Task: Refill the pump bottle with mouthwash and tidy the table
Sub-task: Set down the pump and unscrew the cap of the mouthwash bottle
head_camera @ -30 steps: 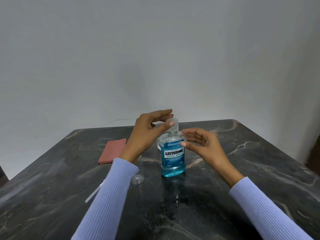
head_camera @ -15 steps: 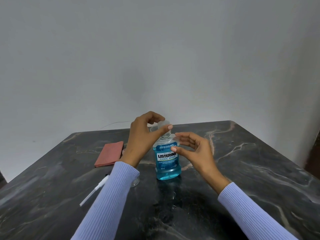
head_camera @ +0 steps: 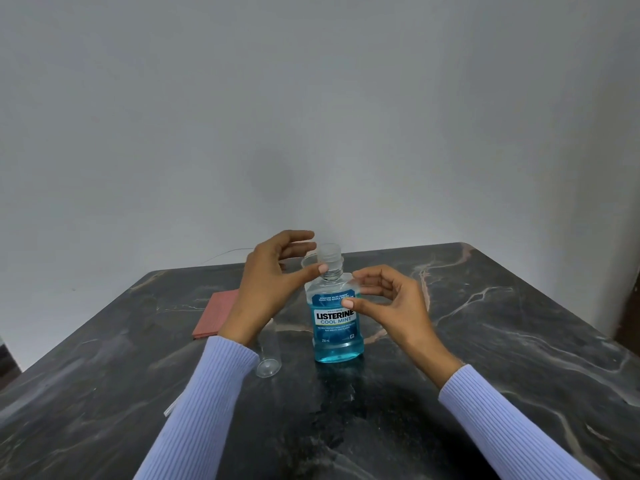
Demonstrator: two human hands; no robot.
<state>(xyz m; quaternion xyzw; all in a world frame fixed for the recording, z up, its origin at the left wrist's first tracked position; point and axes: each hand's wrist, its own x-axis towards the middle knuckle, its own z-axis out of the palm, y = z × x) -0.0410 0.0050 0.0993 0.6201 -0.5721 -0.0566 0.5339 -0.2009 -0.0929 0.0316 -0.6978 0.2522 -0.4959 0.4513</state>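
The mouthwash bottle point(head_camera: 337, 327), clear with blue liquid and a blue label, stands upright mid-table with its clear cap point(head_camera: 329, 253) on. My left hand point(head_camera: 268, 285) reaches round the cap from the left, thumb tip at the neck just under it and fingers curled against its far side. My right hand point(head_camera: 391, 303) holds the bottle's right shoulder, thumb on the front above the label. A small clear bottle point(head_camera: 268, 353) lies on its side left of the mouthwash, partly behind my left wrist. A white pump tube point(head_camera: 169, 408) peeks out by my left sleeve.
A folded reddish cloth point(head_camera: 216, 315) lies at the back left of the dark marble table point(head_camera: 485, 341). A clear rim point(head_camera: 306, 262) shows behind the mouthwash bottle, mostly hidden by my left hand. A white wall stands behind the table.
My right hand has moved in from beside the bottle and taken hold of its shoulder. My left thumb has slid from the cap's side down to the neck.
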